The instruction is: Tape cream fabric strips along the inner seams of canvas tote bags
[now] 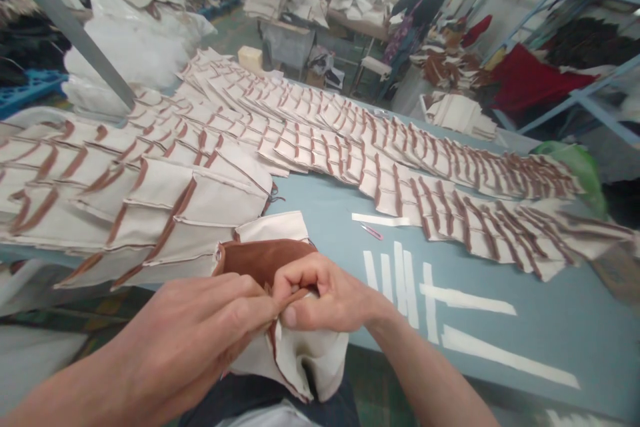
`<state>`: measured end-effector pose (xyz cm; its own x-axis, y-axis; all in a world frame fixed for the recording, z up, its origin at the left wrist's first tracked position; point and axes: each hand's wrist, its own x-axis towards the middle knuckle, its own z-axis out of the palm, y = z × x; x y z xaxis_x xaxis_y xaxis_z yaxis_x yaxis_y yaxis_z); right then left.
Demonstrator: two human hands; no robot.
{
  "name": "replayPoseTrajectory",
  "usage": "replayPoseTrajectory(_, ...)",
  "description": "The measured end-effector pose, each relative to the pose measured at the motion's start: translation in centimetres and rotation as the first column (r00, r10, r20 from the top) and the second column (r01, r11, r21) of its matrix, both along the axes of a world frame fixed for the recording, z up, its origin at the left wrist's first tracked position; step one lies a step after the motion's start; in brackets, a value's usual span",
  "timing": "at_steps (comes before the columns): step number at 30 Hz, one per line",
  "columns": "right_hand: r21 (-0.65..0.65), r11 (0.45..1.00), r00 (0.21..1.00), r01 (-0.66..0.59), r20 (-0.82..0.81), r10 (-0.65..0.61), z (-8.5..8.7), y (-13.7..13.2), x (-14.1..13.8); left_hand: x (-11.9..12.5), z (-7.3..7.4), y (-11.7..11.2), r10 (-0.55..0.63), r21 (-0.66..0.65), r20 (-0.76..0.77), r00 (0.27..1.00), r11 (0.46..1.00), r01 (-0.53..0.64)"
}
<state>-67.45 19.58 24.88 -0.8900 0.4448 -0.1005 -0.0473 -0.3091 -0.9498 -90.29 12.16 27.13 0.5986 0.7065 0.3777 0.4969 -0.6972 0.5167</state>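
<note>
Both my hands pinch a sewn fabric piece, cream on one side with brown (265,260) on the other, at the table's front edge above my lap. My left hand (210,327) has its fingers closed on a brown seam in the piece's middle. Right beside it, my right hand (320,293) grips the same seam between thumb and bent forefinger. The cream part (320,360) hangs below my hands in folds. What lies between the fingertips is partly hidden.
Overlapping rows of cream pieces with brown edges (310,147) cover the table's back and left. White strips (405,280) and a small pink-handled tool (373,232) lie on the blue-grey tabletop (320,207). Another person (425,7) stands farther back. A metal post (75,27) rises at left.
</note>
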Motion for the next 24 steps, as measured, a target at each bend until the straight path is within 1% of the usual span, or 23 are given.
replayPoseTrajectory(2, -0.067, 0.998, 0.998, -0.012, -0.056, 0.009, -0.8, 0.1, 0.1, 0.0, 0.2, -0.1, -0.038, 0.005, -0.042, 0.998, 0.999, 0.038)
replayPoseTrajectory(3, -0.101, 0.995, 0.997, -0.018, -0.078, 0.010, -1.2, 0.1, 0.1, 0.0, 0.2, -0.1, -0.041, 0.034, -0.067, 0.997, 0.998, 0.043)
replayPoseTrajectory(6, -0.188, 0.982, 0.996, -0.026, -0.089, 0.009, -2.0, -0.1, 0.1, -0.2, 0.0, -0.4, 0.031, 0.150, -0.174, 0.984, 0.989, -0.004)
replayPoseTrajectory(9, -0.238, 0.971, 0.997, 0.028, -0.058, -0.043, -2.3, -1.0, -0.4, -0.4, -0.6, -0.8, 0.081, 0.216, -0.284, 0.955, 0.976, -0.018)
replayPoseTrajectory(12, -0.287, 0.951, 0.988, 0.112, -0.072, -0.138, -2.6, -2.2, -1.1, -0.5, -1.0, -1.2, 0.093, 0.255, -0.288, 0.953, 0.967, -0.018)
replayPoseTrajectory(14, -0.306, 0.944, 0.982, 0.126, -0.098, -0.163, -2.7, -2.9, -1.5, -0.5, -0.9, -1.6, 0.089, 0.221, -0.241, 0.966, 0.975, -0.034)
replayPoseTrajectory(16, -0.284, 0.950, 0.978, 0.132, -0.120, -0.172, -2.7, -3.2, -1.5, -0.6, -0.6, -2.0, 0.107, 0.147, -0.164, 0.981, 0.986, -0.083)
replayPoseTrajectory(18, -0.222, 0.962, 0.975, 0.161, -0.115, -0.189, -2.4, -3.2, -1.3, -0.6, -0.2, -2.3, 0.182, 0.104, -0.106, 0.978, 0.980, -0.171)
replayPoseTrajectory(20, -0.147, 0.973, 0.977, 0.179, -0.085, -0.193, -1.7, -3.0, -0.8, -0.5, 0.4, -2.6, 0.260, 0.090, -0.100, 0.961, 0.964, -0.251)
replayPoseTrajectory(22, -0.080, 0.981, 0.983, 0.175, -0.048, -0.179, -0.9, -2.9, -0.3, -0.3, 1.0, -2.6, 0.270, 0.046, -0.091, 0.959, 0.963, -0.267)
replayPoseTrajectory(24, -0.007, 0.985, 0.985, 0.171, -0.008, -0.171, -0.2, -2.9, 0.1, -0.2, 1.2, -2.5, 0.225, -0.060, -0.054, 0.973, 0.972, -0.228)
